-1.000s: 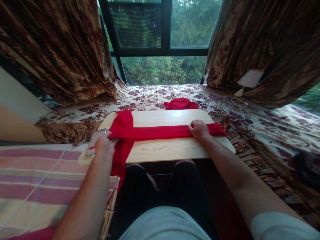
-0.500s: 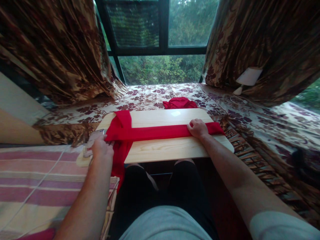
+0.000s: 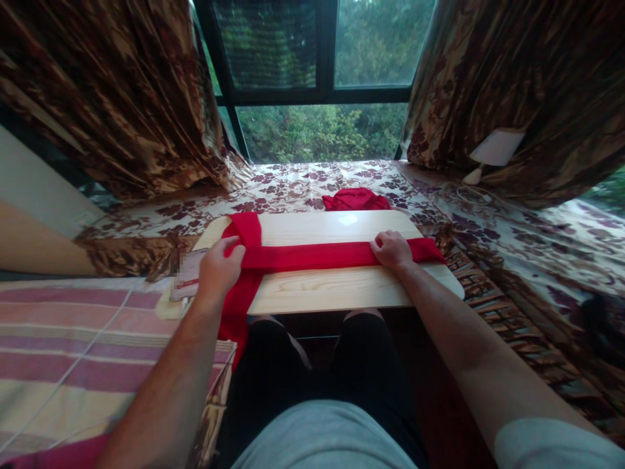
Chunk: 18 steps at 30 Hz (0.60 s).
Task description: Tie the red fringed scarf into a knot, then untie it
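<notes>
A long red cloth strip (image 3: 312,256) lies across a pale wooden board (image 3: 312,293). At its left end, another length of the red cloth crosses it and hangs over the board's near edge. My left hand (image 3: 219,267) is over that crossing, thumb and fingers curled together on the fabric; its palm side is hidden. Toward the right end, my right hand (image 3: 393,249) rests on the strip with bent fingers closed on the cloth. A phone (image 3: 191,273) lies on the board just left of my left hand, partly blurred out.
Beyond the board, a crumpled red cloth (image 3: 356,199) lies on the flower-patterned cover (image 3: 288,182). A white lamp (image 3: 497,146) stands at the right by the curtain. Striped bedding (image 3: 73,332) with a white cable is at the left. My knees are under the board.
My left hand has moved right and slightly up from beside the phone onto the crossing of the cloth, uncovering more of the phone. My right hand stays on the strip. The view has shifted slightly.
</notes>
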Available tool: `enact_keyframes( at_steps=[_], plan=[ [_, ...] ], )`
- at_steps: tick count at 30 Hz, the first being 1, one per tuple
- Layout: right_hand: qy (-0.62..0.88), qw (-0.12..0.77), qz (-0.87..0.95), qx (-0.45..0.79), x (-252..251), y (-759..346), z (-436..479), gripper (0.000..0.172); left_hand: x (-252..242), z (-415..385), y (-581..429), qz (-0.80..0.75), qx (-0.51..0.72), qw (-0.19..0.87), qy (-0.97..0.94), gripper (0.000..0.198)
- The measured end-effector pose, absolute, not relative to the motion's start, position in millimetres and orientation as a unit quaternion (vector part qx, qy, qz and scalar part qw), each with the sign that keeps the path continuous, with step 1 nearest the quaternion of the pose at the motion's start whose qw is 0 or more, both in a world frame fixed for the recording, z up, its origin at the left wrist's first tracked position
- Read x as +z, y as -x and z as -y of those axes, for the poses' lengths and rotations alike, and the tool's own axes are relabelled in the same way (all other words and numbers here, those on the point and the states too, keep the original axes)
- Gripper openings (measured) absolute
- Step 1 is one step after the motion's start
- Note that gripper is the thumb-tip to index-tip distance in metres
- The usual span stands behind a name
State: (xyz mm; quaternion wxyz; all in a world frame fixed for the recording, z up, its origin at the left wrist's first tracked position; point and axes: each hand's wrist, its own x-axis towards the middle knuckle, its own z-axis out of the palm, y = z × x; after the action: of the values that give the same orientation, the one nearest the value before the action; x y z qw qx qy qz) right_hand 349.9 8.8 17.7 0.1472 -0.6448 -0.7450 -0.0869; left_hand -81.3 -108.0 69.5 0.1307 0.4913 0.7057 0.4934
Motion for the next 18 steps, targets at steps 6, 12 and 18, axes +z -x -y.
enact_keyframes(
  at_steps=[6, 12, 18],
  plan=[
    [0.643, 0.141, 0.747, -0.090, 17.6, -350.7, -9.7, 0.031, 59.5, 79.0, 47.5, -0.728, 0.168, 0.030, -0.664, 0.071],
    [0.637, 0.153, 0.749, -0.095, 15.9, -351.4, -10.7, 0.030, 22.7, 84.3, 47.8, -0.759, 0.066, 0.032, -0.647, 0.080],
    [0.644, 0.147, 0.746, -0.088, 15.9, -350.2, -10.9, 0.031, 29.3, 86.6, 49.8, -0.769, 0.098, 0.010, -0.632, 0.081]
  ],
)
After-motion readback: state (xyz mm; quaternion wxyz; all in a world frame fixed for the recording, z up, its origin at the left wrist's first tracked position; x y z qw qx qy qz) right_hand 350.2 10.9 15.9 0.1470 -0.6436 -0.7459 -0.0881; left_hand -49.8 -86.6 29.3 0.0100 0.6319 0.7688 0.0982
